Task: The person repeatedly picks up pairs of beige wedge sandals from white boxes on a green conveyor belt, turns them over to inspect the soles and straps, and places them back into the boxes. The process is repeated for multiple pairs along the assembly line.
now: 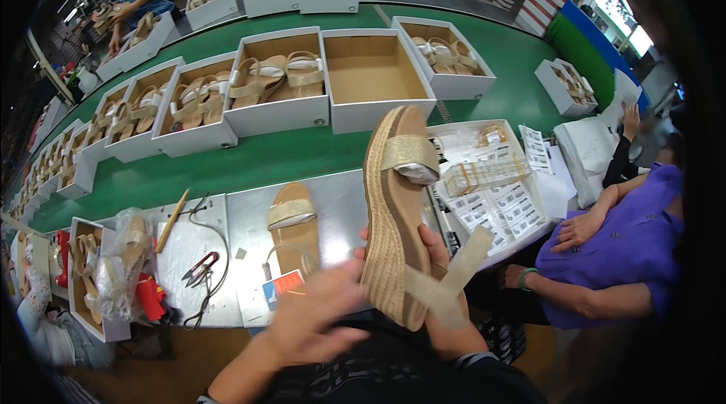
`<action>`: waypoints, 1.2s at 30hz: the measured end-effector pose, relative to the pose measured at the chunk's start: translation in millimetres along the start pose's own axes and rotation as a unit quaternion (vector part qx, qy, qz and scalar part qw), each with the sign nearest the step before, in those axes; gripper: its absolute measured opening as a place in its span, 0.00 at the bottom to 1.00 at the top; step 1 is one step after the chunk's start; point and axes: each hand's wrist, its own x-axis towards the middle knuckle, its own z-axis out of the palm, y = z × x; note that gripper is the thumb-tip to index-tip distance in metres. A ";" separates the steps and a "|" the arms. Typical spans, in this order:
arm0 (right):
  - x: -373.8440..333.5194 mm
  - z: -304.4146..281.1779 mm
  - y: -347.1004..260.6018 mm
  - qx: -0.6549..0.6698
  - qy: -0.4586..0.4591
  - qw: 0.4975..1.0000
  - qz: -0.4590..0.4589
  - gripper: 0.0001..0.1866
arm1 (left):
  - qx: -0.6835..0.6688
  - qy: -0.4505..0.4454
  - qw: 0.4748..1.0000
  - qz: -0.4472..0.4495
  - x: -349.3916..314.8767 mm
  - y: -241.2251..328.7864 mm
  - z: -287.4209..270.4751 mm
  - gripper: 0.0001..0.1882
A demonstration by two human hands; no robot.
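A wedge sandal with a woven sole side and a pale gold strap stands tilted in front of me, toe up. My right hand holds it from behind near the heel; fingertips show at both sides. A loose ankle strap hangs over that hand. Beside the heel, my left hand is blurred, with its fingers apart and nothing visible in it. A second sandal lies on the metal table, a card tag at its heel end.
An opened white shoebox stands on the green conveyor, among several boxes holding sandals. Left on the table lie red-handled thread snips and a wooden stick. A box of label sheets sits right, beside a person in purple.
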 end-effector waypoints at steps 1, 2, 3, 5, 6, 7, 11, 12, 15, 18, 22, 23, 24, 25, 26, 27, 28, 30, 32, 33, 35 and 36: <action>-3.0 2.6 -0.7 0.049 -0.006 0.999 -0.006 0.37 | -0.051 0.117 0.988 -0.087 -13.7 -10.2 -13.7 0.21; -2.6 -25.3 -5.0 0.077 -0.020 0.997 -0.005 0.36 | -0.101 0.222 0.954 -0.176 -27.2 -23.6 -25.2 0.19; -4.0 -33.8 -4.0 0.151 -0.074 0.986 0.008 0.37 | -0.008 0.306 0.918 -0.252 -21.6 -40.0 -39.5 0.20; -1.7 -31.4 -5.0 0.202 -0.136 0.970 0.027 0.40 | 0.102 0.266 0.874 -0.393 -57.9 -96.0 -69.9 0.23; -1.4 -33.3 -5.0 0.204 -0.148 0.967 0.029 0.41 | 0.095 0.211 0.863 -0.448 -83.0 -120.4 -70.3 0.24; -0.5 -35.7 -5.1 0.207 -0.159 0.965 0.029 0.42 | 0.087 0.154 0.848 -0.500 -99.8 -136.3 -67.1 0.26; -1.3 -38.4 -5.4 0.226 -0.192 0.954 0.040 0.44 | -0.166 0.120 0.867 -0.455 -85.4 -137.6 -11.7 0.34; -1.8 -38.3 -5.6 0.222 -0.196 0.954 0.041 0.43 | -0.168 0.125 0.851 -0.482 -80.6 -128.7 -3.4 0.37; -0.4 -35.5 -5.6 0.187 -0.193 0.962 0.047 0.45 | -0.222 0.162 0.828 -0.489 -73.5 -120.7 18.8 0.41; -3.9 -31.9 -4.1 0.123 -0.146 0.980 0.053 0.48 | -0.343 0.186 0.780 -0.489 -70.1 -116.5 19.6 0.35; -10.2 -32.4 -2.8 0.071 -0.093 0.989 0.085 0.48 | -0.632 0.174 0.616 -0.438 -66.0 -93.5 7.9 0.26; -11.5 -34.1 0.3 0.060 -0.081 0.990 0.101 0.48 | -0.718 0.165 0.538 -0.409 -63.6 -80.5 3.3 0.27; -17.3 -40.7 7.4 0.051 -0.038 0.993 0.104 0.49 | -0.801 0.115 0.490 -0.325 -78.1 -87.1 4.9 0.40; -17.9 -47.8 7.4 0.041 -0.050 0.989 0.131 0.44 | -0.815 0.107 0.472 -0.319 -79.7 -84.3 3.6 0.40; -14.0 -54.0 7.3 0.031 -0.068 0.984 0.162 0.41 | -0.826 0.102 0.460 -0.310 -79.6 -80.3 3.3 0.40; -14.2 -53.1 12.9 0.031 -0.067 0.983 0.167 0.42 | -0.825 0.099 0.452 -0.324 -84.6 -78.7 3.2 0.40; -14.3 -48.1 17.7 0.030 -0.064 0.983 0.169 0.42 | -0.826 0.093 0.442 -0.338 -88.0 -77.9 3.7 0.41; -17.4 -55.4 23.6 0.002 -0.070 0.983 0.172 0.43 | -0.787 0.052 0.496 -0.362 -94.5 -81.2 -0.4 0.40; -20.7 -57.0 22.4 -0.010 -0.064 0.983 0.174 0.43 | -0.789 0.045 0.496 -0.359 -98.4 -79.2 -4.9 0.41; -19.0 -58.2 23.0 -0.004 -0.076 0.981 0.181 0.43 | -0.780 0.047 0.514 -0.355 -100.7 -77.9 -7.2 0.42; -17.0 -59.7 21.7 0.004 -0.100 0.977 0.190 0.44 | -0.783 0.040 0.522 -0.334 -105.1 -80.0 -8.8 0.43; -17.8 -59.4 21.4 0.013 -0.087 0.976 0.198 0.44 | -0.796 0.032 0.514 -0.318 -111.0 -85.0 -9.6 0.44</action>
